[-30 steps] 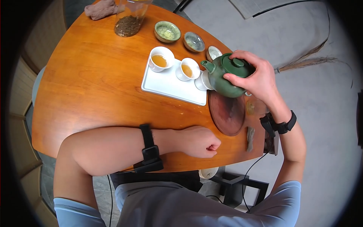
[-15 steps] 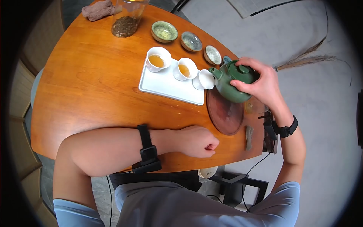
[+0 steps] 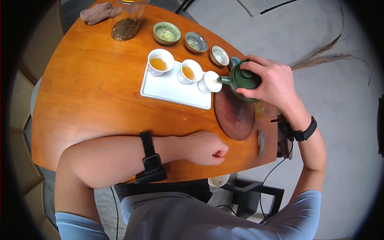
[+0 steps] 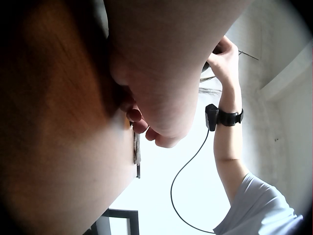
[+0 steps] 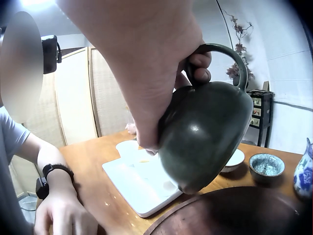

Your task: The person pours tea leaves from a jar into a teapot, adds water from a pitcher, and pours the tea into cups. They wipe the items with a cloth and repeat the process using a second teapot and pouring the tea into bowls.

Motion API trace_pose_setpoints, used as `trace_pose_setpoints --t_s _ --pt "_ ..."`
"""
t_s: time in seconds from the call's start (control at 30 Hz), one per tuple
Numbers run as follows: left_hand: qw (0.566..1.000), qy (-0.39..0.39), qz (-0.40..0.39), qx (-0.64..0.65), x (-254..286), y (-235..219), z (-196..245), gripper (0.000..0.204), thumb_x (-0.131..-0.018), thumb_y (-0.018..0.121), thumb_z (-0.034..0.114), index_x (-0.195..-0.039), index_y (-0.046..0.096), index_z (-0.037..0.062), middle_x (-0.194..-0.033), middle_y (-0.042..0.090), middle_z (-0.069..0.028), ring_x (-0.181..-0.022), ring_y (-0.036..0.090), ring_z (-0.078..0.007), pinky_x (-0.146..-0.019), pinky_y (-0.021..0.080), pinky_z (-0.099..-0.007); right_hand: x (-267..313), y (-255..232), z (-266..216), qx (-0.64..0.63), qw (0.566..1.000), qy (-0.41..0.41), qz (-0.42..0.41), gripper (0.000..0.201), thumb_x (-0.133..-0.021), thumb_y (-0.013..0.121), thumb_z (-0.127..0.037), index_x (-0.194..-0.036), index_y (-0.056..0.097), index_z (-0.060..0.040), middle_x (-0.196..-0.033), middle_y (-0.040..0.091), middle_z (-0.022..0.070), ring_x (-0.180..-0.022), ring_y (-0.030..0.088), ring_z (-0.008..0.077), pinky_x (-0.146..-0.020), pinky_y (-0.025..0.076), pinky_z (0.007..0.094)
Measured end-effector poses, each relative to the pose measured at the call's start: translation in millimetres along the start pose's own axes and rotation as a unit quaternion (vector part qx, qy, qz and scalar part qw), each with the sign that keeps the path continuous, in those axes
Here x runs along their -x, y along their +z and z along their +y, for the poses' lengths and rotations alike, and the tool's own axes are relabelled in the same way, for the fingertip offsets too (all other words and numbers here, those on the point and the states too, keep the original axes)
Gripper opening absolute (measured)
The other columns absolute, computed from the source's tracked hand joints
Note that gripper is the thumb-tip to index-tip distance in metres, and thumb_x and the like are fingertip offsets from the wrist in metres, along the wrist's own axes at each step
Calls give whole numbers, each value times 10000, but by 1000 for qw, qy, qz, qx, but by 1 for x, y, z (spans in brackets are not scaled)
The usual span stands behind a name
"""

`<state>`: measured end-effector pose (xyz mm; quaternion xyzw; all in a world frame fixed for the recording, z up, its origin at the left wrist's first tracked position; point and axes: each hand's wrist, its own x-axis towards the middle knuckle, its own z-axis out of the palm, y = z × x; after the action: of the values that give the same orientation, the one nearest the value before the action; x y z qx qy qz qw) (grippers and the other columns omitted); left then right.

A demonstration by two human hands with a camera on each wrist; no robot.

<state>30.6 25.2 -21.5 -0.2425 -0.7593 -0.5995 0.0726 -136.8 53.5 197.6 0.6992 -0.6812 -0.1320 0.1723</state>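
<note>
Right hand (image 3: 272, 82) gripping green teapot (image 3: 242, 80), left hand (image 3: 204, 148) fisted (empty), orange wooden table (image 3: 92, 92), grey floor (image 3: 352, 120)

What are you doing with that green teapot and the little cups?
A person is pouring tea. The right hand grips the green teapot, tilted so its spout is over the third white cup on the white tray. The other two cups on the tray already hold amber tea. The left hand rests in a fist on the wooden table.
</note>
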Motion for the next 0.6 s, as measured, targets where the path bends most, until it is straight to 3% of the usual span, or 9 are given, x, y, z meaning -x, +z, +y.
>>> trace_pose_setpoints --t_s 0.07,0.13,0.17,0.23,0.6 --pt "1000 -1 -1 1 0 0 0 243 -915 726 180 -769 570 64 -658 591 -104 -608 568 -326 -585 433 -440 -2 -3 0 9 1000 -8 -6 422 -663 892 -361 -1011 757 -165 -1043 734 -8 -788 707 294 -678 573 410" --pt "1000 -1 -3 2 0 0 0 243 -917 725 181 -770 571 64 -659 591 -103 -608 568 -324 -585 433 -440 -3 -6 0 49 998 -8 -36 503 -615 910 -360 -1055 759 -167 -1194 740 -6 -835 721 277 -707 589 397" --pt "1000 -2 -3 1 0 0 0 242 -917 725 180 -770 572 64 -659 592 -102 -609 569 -323 -586 433 -440 -3 -6 0 49 998 -8 -36 503 -615 910 -360 -1055 759 -167 -1194 740 -6 -835 721 277 -707 589 397" --pt "1000 -2 -5 1 0 -1 0 240 -918 725 178 -771 574 64 -660 592 -102 -610 570 -322 -586 433 -439 -4 -7 1 39 998 -39 13 425 -655 900 -371 -1001 749 -176 -1036 726 -8 -756 691 293 -666 564 410" --pt "1000 -7 -3 0 0 -1 3 232 -915 728 172 -778 576 63 -668 597 -103 -618 570 -321 -590 434 -435 1 -20 1 77 996 -45 12 459 -639 913 -386 -1011 735 -185 -1132 720 -19 -732 679 291 -665 559 406"
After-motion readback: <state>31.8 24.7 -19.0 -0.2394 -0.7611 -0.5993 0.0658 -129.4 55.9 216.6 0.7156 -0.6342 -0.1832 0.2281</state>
